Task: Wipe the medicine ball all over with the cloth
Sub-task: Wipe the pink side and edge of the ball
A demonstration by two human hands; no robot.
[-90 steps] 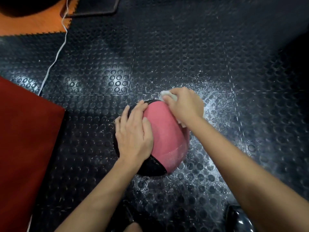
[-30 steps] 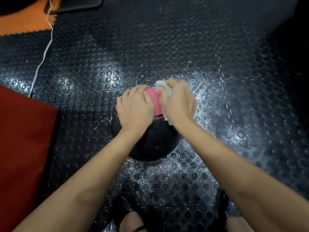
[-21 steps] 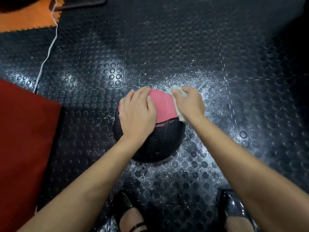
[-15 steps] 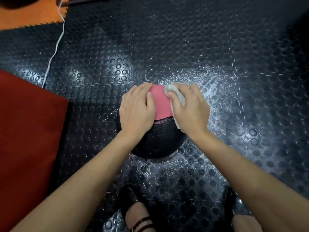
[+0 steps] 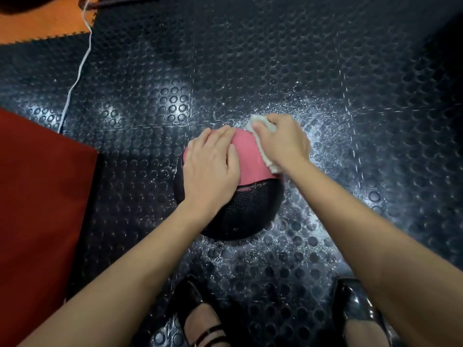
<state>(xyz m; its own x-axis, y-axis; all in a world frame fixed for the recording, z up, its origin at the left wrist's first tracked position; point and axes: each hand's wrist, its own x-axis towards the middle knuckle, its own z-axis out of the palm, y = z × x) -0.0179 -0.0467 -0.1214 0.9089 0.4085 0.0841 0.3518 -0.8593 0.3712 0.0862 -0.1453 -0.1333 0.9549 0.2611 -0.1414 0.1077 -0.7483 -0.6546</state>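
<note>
A pink and black medicine ball (image 5: 248, 196) sits on the studded black rubber floor, pink half turned away from me, black half toward me. My left hand (image 5: 210, 169) lies flat on the ball's upper left side, fingers straight, steadying it. My right hand (image 5: 283, 144) grips a white cloth (image 5: 260, 146) and presses it on the pink part at the ball's far right. Most of the cloth is hidden under the hand.
A red mat (image 5: 40, 209) covers the floor at the left. An orange tile (image 5: 37, 26) and a white cord (image 5: 75, 81) lie at the far left. My two black shoes (image 5: 198, 319) (image 5: 358, 311) stand just in front of the ball. The floor (image 5: 325, 126) glistens wet around it.
The ball has been rolled, so the black half now faces me. My right hand has slid the cloth back and forth over the pink part; it now sits further up. The left hand stays.
</note>
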